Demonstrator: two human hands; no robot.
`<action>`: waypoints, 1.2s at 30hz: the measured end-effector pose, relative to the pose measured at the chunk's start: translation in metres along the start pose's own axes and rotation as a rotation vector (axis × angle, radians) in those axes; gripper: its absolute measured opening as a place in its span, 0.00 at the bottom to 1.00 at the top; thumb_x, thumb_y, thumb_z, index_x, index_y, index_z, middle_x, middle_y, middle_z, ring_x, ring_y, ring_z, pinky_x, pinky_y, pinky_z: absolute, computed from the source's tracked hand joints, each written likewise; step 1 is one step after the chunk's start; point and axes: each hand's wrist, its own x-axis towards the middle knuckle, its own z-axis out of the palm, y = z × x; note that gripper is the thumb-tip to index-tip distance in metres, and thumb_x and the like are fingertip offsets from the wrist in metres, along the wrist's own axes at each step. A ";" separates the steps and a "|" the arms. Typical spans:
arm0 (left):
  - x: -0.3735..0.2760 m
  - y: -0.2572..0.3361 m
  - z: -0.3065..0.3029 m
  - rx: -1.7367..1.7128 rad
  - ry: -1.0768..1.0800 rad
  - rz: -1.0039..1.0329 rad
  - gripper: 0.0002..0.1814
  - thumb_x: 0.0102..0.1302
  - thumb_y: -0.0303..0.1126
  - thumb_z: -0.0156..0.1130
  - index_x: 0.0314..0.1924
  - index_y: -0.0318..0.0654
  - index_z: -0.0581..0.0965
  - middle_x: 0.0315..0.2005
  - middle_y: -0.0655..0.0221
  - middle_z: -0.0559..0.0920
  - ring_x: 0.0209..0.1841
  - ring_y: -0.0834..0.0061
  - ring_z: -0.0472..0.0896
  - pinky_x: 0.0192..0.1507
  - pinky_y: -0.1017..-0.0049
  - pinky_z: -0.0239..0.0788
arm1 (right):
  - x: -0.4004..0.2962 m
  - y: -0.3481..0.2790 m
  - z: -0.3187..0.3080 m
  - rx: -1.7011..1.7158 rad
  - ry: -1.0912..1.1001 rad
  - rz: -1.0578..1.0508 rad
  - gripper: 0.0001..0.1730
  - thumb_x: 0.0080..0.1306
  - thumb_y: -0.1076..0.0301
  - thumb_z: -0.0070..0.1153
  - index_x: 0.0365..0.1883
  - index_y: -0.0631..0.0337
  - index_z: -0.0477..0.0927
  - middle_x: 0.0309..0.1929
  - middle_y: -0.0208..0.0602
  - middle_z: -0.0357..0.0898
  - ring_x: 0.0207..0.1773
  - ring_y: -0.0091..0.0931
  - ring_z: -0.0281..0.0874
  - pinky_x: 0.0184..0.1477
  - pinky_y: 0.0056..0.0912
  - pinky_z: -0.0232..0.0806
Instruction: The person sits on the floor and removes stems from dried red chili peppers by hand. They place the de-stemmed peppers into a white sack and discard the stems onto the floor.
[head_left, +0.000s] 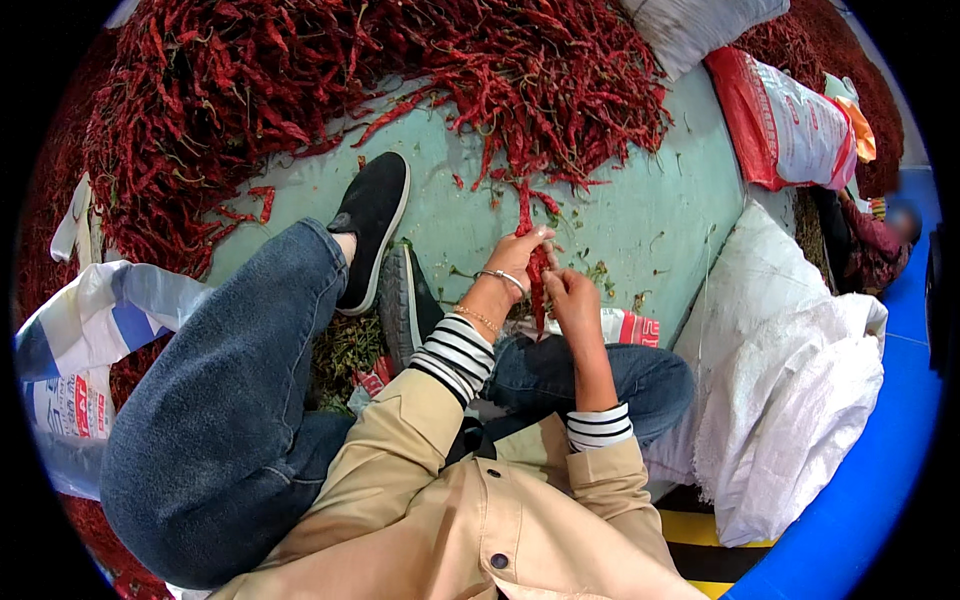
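Several dried red chillies (537, 281) are bunched in my left hand (516, 259), which wears a metal bangle. The bunch points down towards my lap, and another chilli sticks up above the hand. My right hand (576, 300) has its fingers bent and pinching at the bunch's right edge. Its fingertips touch the bunch; any stem between them is too small to make out. Just beyond my hands, the large heap of dried red chillies (540, 97) spreads over a pale green sheet (442, 187). Loose stems and bits (600, 274) lie on the sheet beside my right hand.
My black shoes (375, 225) rest on and beside the sheet. Cut stems (345, 352) are piled between my legs. A white woven sack (780, 360) stands at right, beyond it a red-and-white bag (787, 120). Another person (870, 240) is at far right. Plastic bags (75, 375) lie left.
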 end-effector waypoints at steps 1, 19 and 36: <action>0.003 -0.003 -0.002 -0.067 -0.024 -0.012 0.11 0.64 0.33 0.51 0.39 0.31 0.70 0.21 0.72 0.70 0.23 0.77 0.69 0.28 0.76 0.66 | -0.003 -0.012 -0.006 -0.015 -0.003 0.011 0.11 0.58 0.65 0.52 0.28 0.66 0.77 0.20 0.44 0.75 0.24 0.35 0.75 0.29 0.34 0.64; 0.005 -0.014 0.005 -0.138 -0.017 0.160 0.11 0.65 0.33 0.50 0.39 0.31 0.71 0.19 0.75 0.68 0.22 0.81 0.65 0.28 0.78 0.60 | 0.007 -0.001 -0.022 -0.019 -0.153 -0.198 0.10 0.62 0.66 0.47 0.27 0.64 0.73 0.18 0.36 0.71 0.19 0.26 0.67 0.23 0.29 0.61; 0.007 -0.024 0.006 -0.613 -0.001 0.198 0.09 0.66 0.33 0.45 0.38 0.36 0.69 0.20 0.75 0.66 0.21 0.80 0.63 0.29 0.76 0.60 | 0.010 0.007 0.021 1.147 0.059 0.258 0.07 0.65 0.68 0.44 0.29 0.60 0.70 0.24 0.25 0.70 0.24 0.18 0.66 0.27 0.20 0.63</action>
